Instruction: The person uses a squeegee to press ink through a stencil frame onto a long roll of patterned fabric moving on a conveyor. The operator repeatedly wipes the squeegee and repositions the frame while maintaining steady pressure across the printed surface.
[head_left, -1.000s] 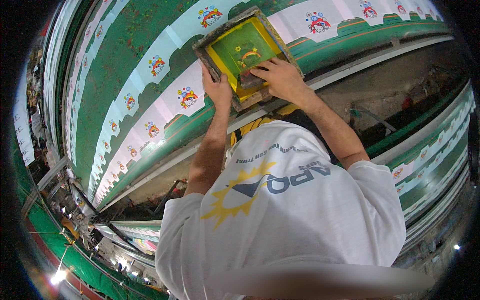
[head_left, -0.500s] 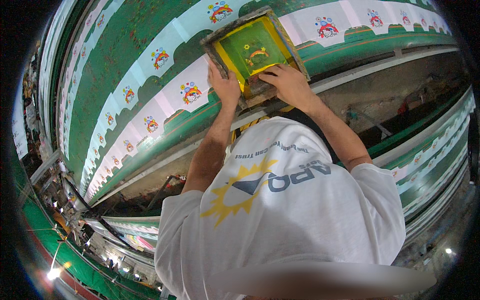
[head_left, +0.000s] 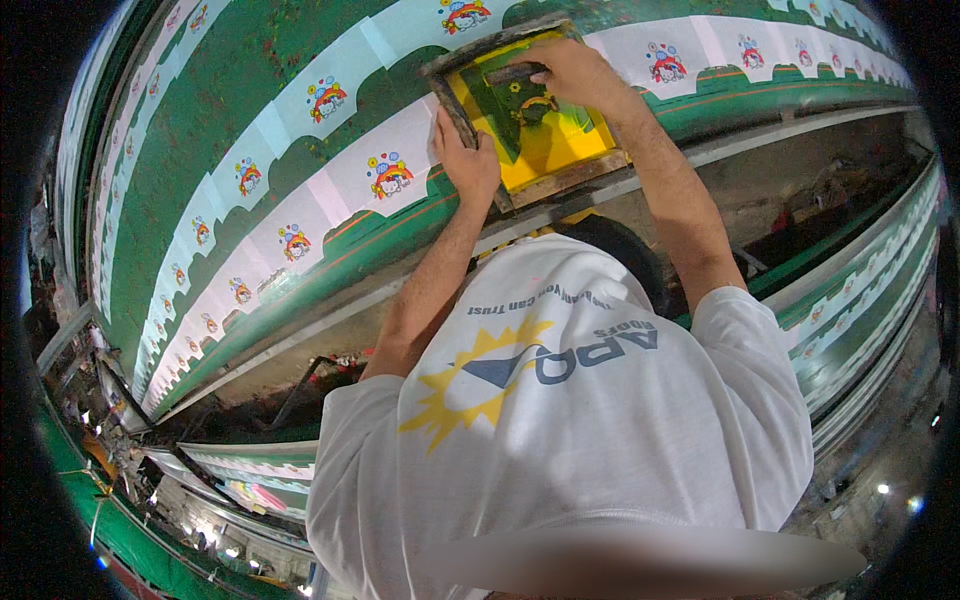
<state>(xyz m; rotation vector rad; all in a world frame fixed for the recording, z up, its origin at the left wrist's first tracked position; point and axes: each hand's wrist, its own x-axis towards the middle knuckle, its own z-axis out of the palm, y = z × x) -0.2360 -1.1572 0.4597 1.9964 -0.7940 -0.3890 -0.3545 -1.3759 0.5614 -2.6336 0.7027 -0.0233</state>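
Note:
A wooden-edged printing screen (head_left: 572,177) with a yellow and green mesh lies over the row of fabric pieces at the top middle. My left hand (head_left: 467,165) is wrapped round the left edge of its frame, thumb on the near side. Inside the frame, toward its far end, my right hand (head_left: 580,75) grips a dark squeegee (head_left: 514,72) against the mesh. The squeegee partly covers the far mesh, while a rainbow and flower motif shows beside it. To the left lies a pale pink fabric piece (head_left: 340,190) printed with a colourful cartoon rainbow picture.
A long green print table (head_left: 200,130) curves across the view, with rows of pale blue and pink scalloped pieces. A metal rail (head_left: 690,165) runs along its near edge, above a dark gap. Another table with printed pieces (head_left: 850,290) stands at the right.
My right hand has moved from the screen's near edge to its far end with the squeegee, uncovering yellow mesh near me. The left hand keeps its hold on the frame.

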